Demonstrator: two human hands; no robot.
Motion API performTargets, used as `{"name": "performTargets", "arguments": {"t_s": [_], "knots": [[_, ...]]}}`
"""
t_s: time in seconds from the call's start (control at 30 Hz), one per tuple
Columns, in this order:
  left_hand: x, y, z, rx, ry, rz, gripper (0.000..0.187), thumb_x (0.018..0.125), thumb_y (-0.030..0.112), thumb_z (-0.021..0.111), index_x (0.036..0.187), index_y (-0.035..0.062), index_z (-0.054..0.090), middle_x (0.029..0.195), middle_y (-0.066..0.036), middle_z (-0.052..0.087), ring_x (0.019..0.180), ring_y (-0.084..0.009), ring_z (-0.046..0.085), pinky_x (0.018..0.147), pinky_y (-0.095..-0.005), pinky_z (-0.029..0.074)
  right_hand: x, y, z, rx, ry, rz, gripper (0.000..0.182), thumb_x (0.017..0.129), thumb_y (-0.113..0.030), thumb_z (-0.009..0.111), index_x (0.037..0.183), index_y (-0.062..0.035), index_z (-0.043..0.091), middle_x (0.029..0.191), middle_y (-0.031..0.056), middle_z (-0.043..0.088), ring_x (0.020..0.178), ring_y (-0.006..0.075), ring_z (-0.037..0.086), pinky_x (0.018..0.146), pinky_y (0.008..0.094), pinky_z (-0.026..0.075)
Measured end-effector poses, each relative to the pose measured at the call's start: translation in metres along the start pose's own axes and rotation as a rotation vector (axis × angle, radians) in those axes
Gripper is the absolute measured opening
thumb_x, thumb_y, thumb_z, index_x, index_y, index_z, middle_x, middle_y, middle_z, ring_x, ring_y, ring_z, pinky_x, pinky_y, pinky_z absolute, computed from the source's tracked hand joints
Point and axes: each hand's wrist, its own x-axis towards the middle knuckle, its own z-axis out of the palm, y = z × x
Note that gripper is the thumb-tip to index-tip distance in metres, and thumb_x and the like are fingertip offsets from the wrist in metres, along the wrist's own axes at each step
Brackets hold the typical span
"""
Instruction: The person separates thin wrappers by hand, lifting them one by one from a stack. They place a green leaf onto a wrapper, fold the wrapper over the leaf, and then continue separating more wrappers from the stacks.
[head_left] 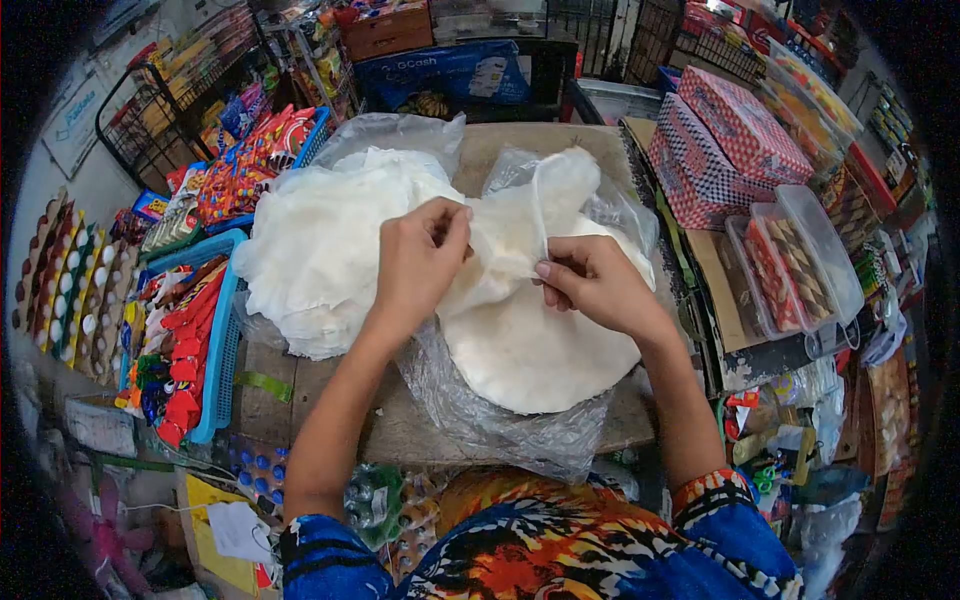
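Observation:
A thin, round, whitish spring-roll wrapper [505, 235] is lifted and folded between my hands. My right hand [600, 283] pinches its edge between thumb and fingers. My left hand [422, 252] is closed, its fingertips pinched at the wrapper's left side; the exact grip is partly hidden. Below and to the right lies a flat round stack of wrappers [545, 350] on clear plastic [500, 425]. A loose, ruffled pile of separated wrappers [320, 240] sits left of my left hand, with another clear plastic bag [400, 135] behind it.
The wooden table [400, 430] carries both piles. Blue baskets [225, 330] of packaged snacks stand on the left, beside egg trays [75, 290]. Checkered boxes [745, 135] and a clear plastic container [790, 265] of wafer sticks stand on the right. A blue banner [445, 75] is at the back.

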Motion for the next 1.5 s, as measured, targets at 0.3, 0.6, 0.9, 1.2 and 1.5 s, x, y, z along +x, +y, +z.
{"name": "performTargets", "arguments": {"t_s": [0.3, 0.6, 0.9, 1.2, 1.5], "knots": [[-0.008, 0.006, 0.003, 0.084, -0.235, 0.246, 0.016, 0.089, 0.012, 0.059, 0.093, -0.0020, 0.065, 0.074, -0.007, 0.066, 0.062, -0.0101, 0.061, 0.057, -0.0245, 0.048, -0.002, -0.018, -0.012, 0.100, 0.033, 0.150, 0.029, 0.089, -0.023, 0.060, 0.083, 0.0047, 0.065, 0.064, 0.0038, 0.061, 0.056, 0.0082, 0.056, 0.052, 0.0236, 0.045], [0.000, 0.005, -0.004, -0.257, -0.137, 0.019, 0.018, 0.091, 0.016, 0.060, 0.091, -0.0010, 0.064, 0.075, 0.001, 0.061, 0.067, -0.0067, 0.056, 0.059, -0.0225, 0.048, 0.000, -0.005, -0.014, 0.243, 0.194, -0.027, 0.029, 0.088, -0.025, 0.064, 0.092, 0.0028, 0.067, 0.074, 0.0018, 0.065, 0.060, 0.0053, 0.056, 0.052, 0.0207, 0.045], [-0.011, 0.017, -0.002, -0.131, -0.502, 0.147, 0.028, 0.077, 0.021, 0.076, 0.085, 0.0015, 0.058, 0.068, 0.001, 0.053, 0.065, -0.0069, 0.051, 0.055, -0.0253, 0.042, -0.009, -0.014, 0.008, 0.177, -0.087, -0.214, 0.030, 0.093, -0.027, 0.057, 0.084, 0.0002, 0.064, 0.062, -0.0015, 0.054, 0.056, 0.0044, 0.046, 0.051, 0.0237, 0.038], [0.015, -0.006, -0.034, -0.046, -0.076, 0.106, 0.030, 0.080, 0.011, 0.068, 0.062, 0.0021, 0.046, 0.056, 0.004, 0.044, 0.055, -0.0047, 0.040, 0.049, -0.0231, 0.032, -0.002, 0.002, -0.024, -0.075, 0.132, -0.179, 0.033, 0.088, -0.025, 0.059, 0.071, 0.0033, 0.060, 0.053, 0.0035, 0.052, 0.052, 0.0070, 0.046, 0.049, 0.0284, 0.038], [0.012, -0.009, -0.017, -0.298, -0.075, 0.208, 0.017, 0.077, 0.001, 0.061, 0.070, 0.0030, 0.046, 0.100, -0.006, 0.062, 0.091, -0.0130, 0.057, 0.077, -0.0247, 0.046, -0.003, 0.009, -0.041, -0.252, -0.014, 0.127, 0.033, 0.085, -0.028, 0.064, 0.072, 0.0026, 0.062, 0.058, 0.0039, 0.058, 0.053, 0.0090, 0.054, 0.050, 0.0256, 0.043]]}}
